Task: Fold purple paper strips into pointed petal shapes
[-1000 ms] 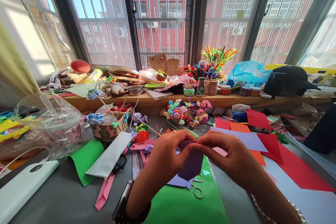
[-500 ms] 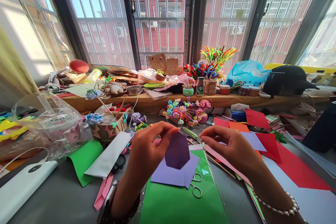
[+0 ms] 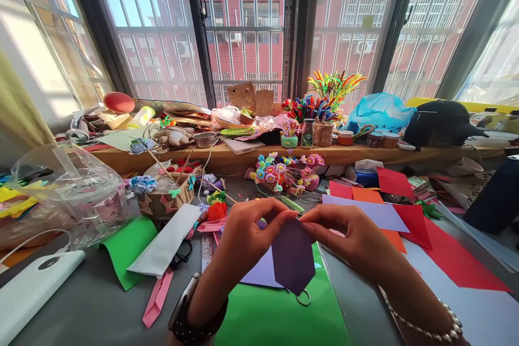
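Step in hand: folding work on a dark purple paper piece (image 3: 292, 257), held up in the air at centre frame, both hands pinching its top edge.
Left hand (image 3: 249, 240): fingers curled, thumb and forefinger closed on the upper left corner of the purple piece; watch on the wrist at lower centre.
Right hand (image 3: 354, 238): thumb and forefinger pinched shut on the upper right corner, other fingers loosely bent; beaded bracelet on the wrist at lower right.
Where the piece is: clear of the table, hanging point-down between the two hands, looks like a pointed, folded shape with a crease down the middle.
Just under it: a lilac sheet (image 3: 261, 275) lying on a green sheet (image 3: 279, 316), and one loop of the scissors (image 3: 303, 297) peeking out below the tip.
Around: red sheets (image 3: 450, 259) and a pale purple sheet (image 3: 375, 213) at right, a basket of paper flowers (image 3: 287, 173) behind the hands, a white power bank (image 3: 34, 292) at lower left, a clear plastic bag (image 3: 68, 194) at left.
My read: the top edge is being pinched or aligned, mid-fold, nowhere near a finished shape.
Next move calls for: corners matched squarely before pressing, steady pinch from both sides, likely the table beneath for a sharp crease.
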Motion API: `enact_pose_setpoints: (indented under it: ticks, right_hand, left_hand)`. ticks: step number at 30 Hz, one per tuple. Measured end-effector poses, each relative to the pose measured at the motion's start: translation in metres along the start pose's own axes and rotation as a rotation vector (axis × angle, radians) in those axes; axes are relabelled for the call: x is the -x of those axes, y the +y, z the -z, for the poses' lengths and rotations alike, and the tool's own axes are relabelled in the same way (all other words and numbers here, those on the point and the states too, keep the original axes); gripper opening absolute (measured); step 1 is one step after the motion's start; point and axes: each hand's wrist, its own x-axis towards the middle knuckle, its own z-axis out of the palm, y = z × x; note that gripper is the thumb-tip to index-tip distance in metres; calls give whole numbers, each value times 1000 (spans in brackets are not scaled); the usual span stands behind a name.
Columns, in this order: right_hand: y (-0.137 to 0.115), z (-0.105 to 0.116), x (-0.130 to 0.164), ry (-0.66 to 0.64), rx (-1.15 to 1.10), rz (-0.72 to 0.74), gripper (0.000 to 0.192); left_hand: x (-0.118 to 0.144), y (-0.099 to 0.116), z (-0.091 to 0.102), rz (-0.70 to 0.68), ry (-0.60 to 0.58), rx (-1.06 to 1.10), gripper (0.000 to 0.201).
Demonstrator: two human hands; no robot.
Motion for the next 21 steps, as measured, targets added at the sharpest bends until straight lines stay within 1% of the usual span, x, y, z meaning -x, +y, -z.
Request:
enact_pose_setpoints:
  ticks: [4,8,13,18,21]
  right_hand:
    - [1,3,-1,-16,-11,-30,16]
    - [3,4,1,-10,20,-32,15]
    - [4,9,4,-58,19,-20,17]
    - [5,16,4,-139,66,-47,18]
    - [8,14,2,-106,70,-45,17]
  left_hand:
    - [1,0,-5,22,-17,35,14]
    - [2,0,-4,23,-75,104,11]
    - [1,-2,-1,25,-107,88,13]
    - [3,1,-7,-7,-121,77,13]
    - [3,3,-10,5,-136,124,14]
